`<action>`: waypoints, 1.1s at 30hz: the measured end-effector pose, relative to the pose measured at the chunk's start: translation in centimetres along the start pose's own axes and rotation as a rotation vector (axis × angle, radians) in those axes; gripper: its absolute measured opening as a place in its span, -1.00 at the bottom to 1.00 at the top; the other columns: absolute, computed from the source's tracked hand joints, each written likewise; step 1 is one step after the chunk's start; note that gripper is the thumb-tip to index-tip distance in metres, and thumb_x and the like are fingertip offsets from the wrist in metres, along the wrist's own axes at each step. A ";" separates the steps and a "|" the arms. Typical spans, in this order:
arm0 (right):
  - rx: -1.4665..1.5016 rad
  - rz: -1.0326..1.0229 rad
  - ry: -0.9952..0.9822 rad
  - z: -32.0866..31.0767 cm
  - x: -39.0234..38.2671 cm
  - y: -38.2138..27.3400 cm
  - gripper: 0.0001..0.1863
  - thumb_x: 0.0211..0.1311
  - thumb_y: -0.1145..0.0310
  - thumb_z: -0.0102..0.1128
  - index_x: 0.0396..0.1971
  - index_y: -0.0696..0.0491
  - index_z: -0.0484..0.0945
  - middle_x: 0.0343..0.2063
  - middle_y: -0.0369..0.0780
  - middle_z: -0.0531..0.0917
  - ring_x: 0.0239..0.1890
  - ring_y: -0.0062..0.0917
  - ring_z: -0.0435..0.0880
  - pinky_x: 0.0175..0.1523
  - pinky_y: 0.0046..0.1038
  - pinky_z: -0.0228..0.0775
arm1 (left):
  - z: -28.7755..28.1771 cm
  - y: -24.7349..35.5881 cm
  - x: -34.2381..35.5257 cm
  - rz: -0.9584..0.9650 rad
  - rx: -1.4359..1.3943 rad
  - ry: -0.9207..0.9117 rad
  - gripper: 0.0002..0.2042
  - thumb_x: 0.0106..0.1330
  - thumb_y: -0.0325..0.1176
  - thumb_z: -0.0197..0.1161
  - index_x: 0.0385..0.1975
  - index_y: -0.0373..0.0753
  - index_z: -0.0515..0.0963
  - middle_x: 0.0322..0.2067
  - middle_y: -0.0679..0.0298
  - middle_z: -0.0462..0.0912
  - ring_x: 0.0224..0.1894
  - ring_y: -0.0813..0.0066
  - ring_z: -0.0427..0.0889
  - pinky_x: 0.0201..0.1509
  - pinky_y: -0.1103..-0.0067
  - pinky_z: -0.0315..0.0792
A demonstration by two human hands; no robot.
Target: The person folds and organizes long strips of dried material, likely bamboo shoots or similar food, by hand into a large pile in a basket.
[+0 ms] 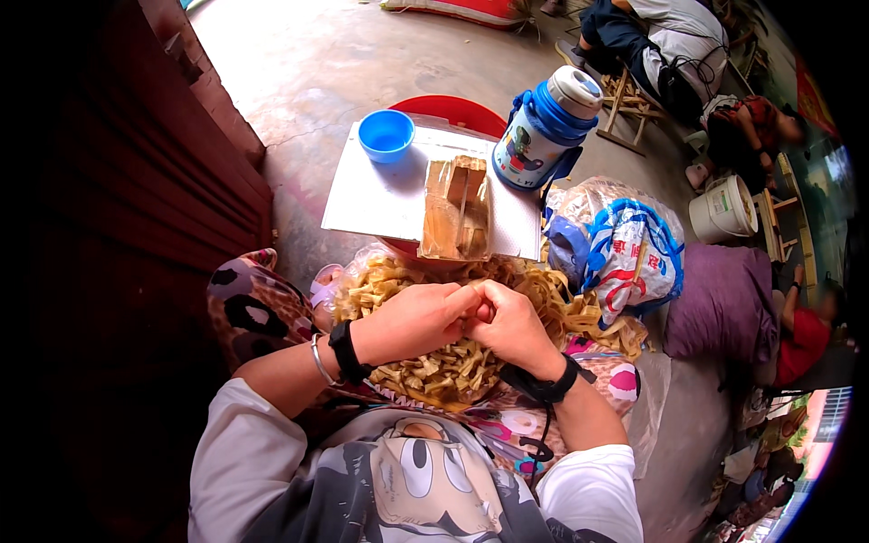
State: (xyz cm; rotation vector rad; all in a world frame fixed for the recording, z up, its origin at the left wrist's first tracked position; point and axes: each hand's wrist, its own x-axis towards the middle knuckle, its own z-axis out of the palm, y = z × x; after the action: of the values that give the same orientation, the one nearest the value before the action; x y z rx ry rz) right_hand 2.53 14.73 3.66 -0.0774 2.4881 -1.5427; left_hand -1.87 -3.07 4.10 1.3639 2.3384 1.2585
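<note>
My left hand [418, 319] and my right hand [512, 324] meet fingertip to fingertip above my lap, pinching a small pale strip [472, 291] between them. Under both hands lies a heap of tan folded leaf pieces [444, 369] on a patterned cloth across my knees. Longer loose tan strips [561, 303] trail to the right of the heap. Both wrists wear black bands, and the left also has a thin silver bangle.
Ahead, a white board [380, 195] over a red basin [457, 110] carries a blue cup [386, 134], a clear bag of tan bundles [456, 210] and a blue flask [546, 127]. A blue-white bag [629, 258], purple cushion [724, 303] and white bucket [722, 210] lie right. Other people sit far right.
</note>
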 end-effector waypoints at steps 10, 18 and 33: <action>0.571 0.153 -0.014 -1.4 -0.6 -1.7 -0.85 0.02 0.57 0.23 -0.42 0.10 0.44 -0.58 -0.44 0.45 -0.53 -0.85 0.39 -0.47 -0.76 0.24 | 0.1 -1.9 -0.2 -0.320 -0.857 -0.082 -0.80 0.11 -0.55 0.20 -0.34 -0.23 0.33 -0.48 0.41 0.46 -0.47 0.65 0.47 -0.37 0.71 0.37; 0.463 0.232 -0.354 -5.2 0.1 -0.8 -0.78 0.25 0.32 0.15 -0.19 0.13 0.52 -0.47 -0.42 0.54 -0.49 -0.79 0.45 -0.41 -0.75 0.27 | -2.8 -1.7 0.1 -0.489 -1.061 -0.245 -0.82 0.33 -0.47 0.11 -0.13 -0.26 0.31 -0.49 0.34 0.52 -0.50 0.68 0.49 -0.42 0.72 0.39; 0.469 0.213 -0.406 -3.5 0.4 -1.0 -0.84 0.29 0.32 0.10 -0.39 0.09 0.54 -0.66 -0.47 0.43 -0.64 -0.84 0.31 -0.54 -0.74 0.11 | -1.5 -0.7 0.1 -0.568 -1.262 -0.312 -0.85 0.38 -0.28 0.08 -0.29 -0.21 0.35 -0.41 0.25 0.60 -0.41 0.63 0.55 -0.36 0.70 0.44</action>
State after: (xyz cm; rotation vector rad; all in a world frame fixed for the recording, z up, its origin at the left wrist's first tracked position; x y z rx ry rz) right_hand 1.31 17.31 5.95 -0.0438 1.7282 -1.7629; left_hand -3.15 -4.04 4.57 0.3724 1.0833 1.6271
